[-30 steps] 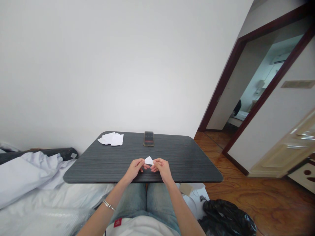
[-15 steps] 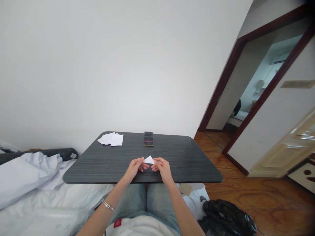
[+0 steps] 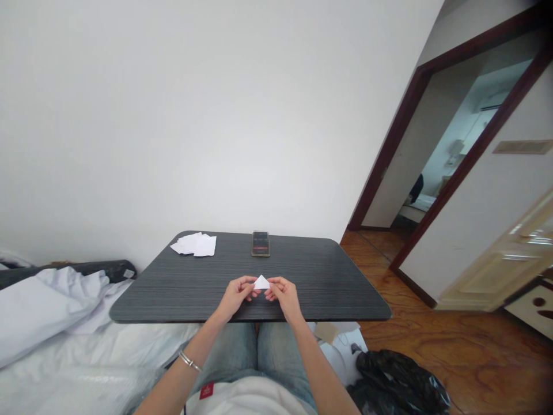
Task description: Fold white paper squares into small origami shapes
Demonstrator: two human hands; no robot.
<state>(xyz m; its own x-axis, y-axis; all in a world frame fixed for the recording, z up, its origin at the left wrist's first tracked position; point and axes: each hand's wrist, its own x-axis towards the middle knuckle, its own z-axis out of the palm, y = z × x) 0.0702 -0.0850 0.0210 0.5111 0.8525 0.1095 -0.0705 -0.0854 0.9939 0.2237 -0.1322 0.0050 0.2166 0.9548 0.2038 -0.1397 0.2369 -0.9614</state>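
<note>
Left hand (image 3: 235, 297) and right hand (image 3: 285, 298) are pinching a small folded white paper triangle (image 3: 261, 283) at lower centre; it's looking light and flimsy, best held at its side corners.

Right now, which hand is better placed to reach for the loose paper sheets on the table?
Left, probably. The left hand sits on the same side as the loose paper sheets, closer than the right hand. Both hands pinch the small folded paper triangle, so the right could perhaps hold it alone.
</note>
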